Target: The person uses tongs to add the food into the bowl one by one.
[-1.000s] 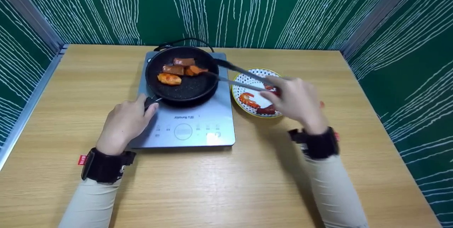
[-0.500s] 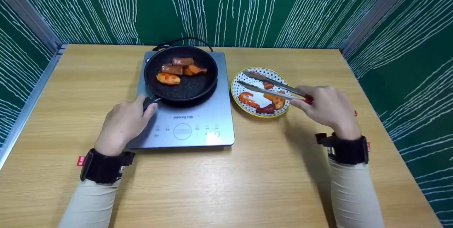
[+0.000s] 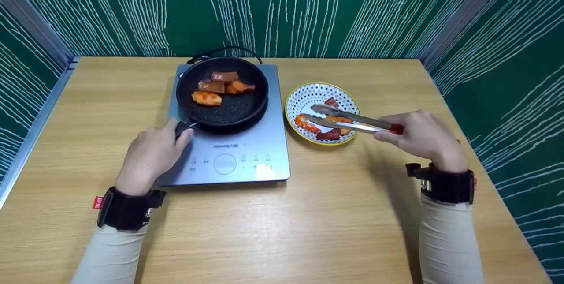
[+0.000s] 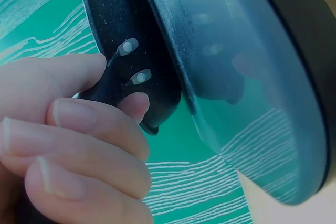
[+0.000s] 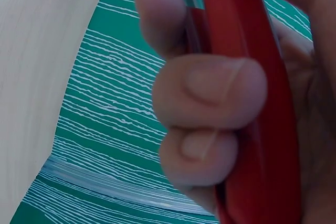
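Observation:
My left hand (image 3: 154,154) grips the black handle (image 3: 183,128) of a frying pan (image 3: 229,110), its fingers curled round it in the left wrist view. Inside the pan lie two brown sausage-like pieces (image 3: 224,76), an orange piece (image 3: 239,87) and a browned orange-yellow piece (image 3: 206,98). My right hand (image 3: 423,138) holds metal tongs (image 3: 359,121) by their red grips (image 5: 247,103). The tips of the tongs are parted over a dotted plate (image 3: 304,93). On that plate are a shrimp (image 3: 305,122), a dark red piece (image 3: 329,134), a small red piece (image 3: 331,102) and an orange piece partly hidden by the tongs.
The pan sits on a silver induction cooker (image 3: 246,156) with a touch panel; its black cable (image 3: 238,47) runs behind. The plate stands just right of the cooker. Green walls (image 3: 291,10) with white lines border the wooden table (image 3: 264,231) at the back and sides.
My right hand has drawn the tongs from the pan rightward to over the plate, and their tips have dropped lower there. My left hand keeps hold of the pan handle.

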### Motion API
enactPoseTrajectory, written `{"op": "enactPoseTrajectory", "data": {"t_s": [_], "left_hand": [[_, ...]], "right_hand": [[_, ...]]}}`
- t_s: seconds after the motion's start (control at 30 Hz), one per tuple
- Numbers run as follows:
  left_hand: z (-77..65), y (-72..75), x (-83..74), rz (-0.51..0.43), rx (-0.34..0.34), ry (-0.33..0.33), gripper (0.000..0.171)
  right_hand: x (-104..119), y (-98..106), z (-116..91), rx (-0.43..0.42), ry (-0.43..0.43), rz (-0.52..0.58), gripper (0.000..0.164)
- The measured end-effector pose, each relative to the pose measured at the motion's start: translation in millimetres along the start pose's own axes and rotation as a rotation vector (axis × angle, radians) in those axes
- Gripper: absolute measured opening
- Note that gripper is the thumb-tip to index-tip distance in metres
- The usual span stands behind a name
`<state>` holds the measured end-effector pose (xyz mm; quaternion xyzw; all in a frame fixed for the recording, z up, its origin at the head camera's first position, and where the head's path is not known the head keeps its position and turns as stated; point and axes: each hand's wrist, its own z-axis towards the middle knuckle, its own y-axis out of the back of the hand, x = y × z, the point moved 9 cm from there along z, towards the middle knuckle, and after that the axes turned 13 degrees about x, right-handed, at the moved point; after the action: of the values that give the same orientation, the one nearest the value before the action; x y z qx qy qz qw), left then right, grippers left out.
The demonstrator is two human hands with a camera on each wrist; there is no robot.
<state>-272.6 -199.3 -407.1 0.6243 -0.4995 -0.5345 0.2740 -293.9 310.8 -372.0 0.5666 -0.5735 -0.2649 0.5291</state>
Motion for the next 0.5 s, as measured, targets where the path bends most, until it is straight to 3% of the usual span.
{"op": "enactPoseTrajectory", "data": {"t_s": [0.23,0.5], "left_hand": [[0.0,1.8,-0.6,0.01,-0.012,-0.008,0.044],[-0.2,0.8,0.4,0.002,-0.002,0.004,0.046]], "right_hand": [[1.9,-7.2,6.5,0.044,0.006,0.005,0.051],[0.6,-10.5,8.9,0.063,-0.019,0.0,0.039]]}}
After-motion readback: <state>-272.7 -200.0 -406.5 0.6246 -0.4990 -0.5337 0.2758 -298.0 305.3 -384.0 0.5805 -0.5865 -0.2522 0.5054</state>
